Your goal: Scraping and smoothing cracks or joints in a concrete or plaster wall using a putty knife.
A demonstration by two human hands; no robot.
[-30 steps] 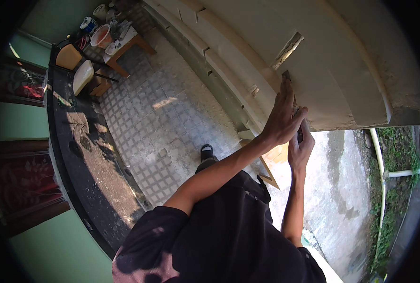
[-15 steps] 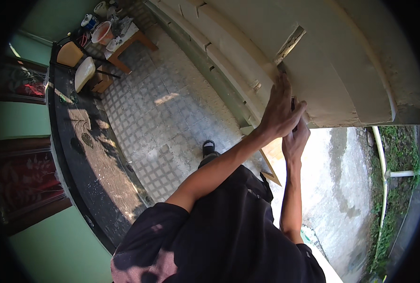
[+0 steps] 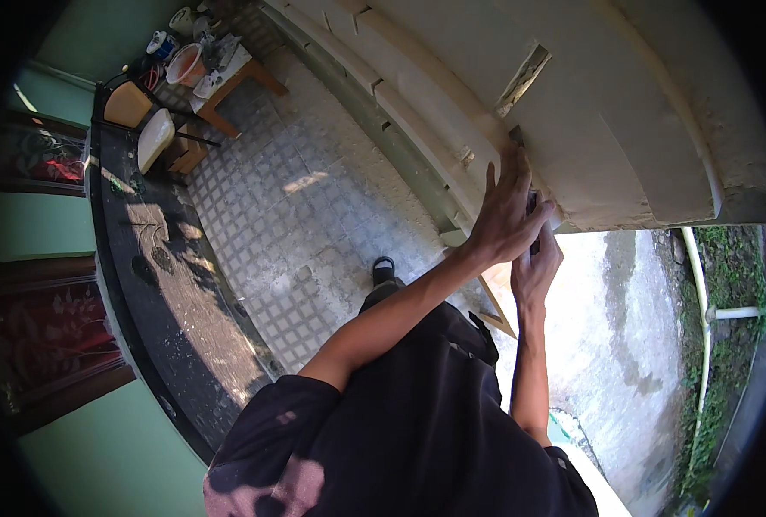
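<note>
In right hand (image 3: 533,274) — slim dark tool (image 3: 533,202)

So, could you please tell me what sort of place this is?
Probably a house's porch or veranda, judging by the tiled floor, the curtained window in the green wall, and the sunlit ground beyond.

Tool handle (image 3: 533,203): near-black. Slotted panel (image 3: 607,138): beige. Floor tiles (image 3: 271,258): grey-and-pale squared grid pattern. House wall (image 3: 99,448): mint green. Curtain (image 3: 51,332): red, pale leaf print. Bucket (image 3: 186,65): orange. Chair seat (image 3: 155,138): cream; backrest (image 3: 127,105): tan. T-shirt (image 3: 391,422): black.
</note>
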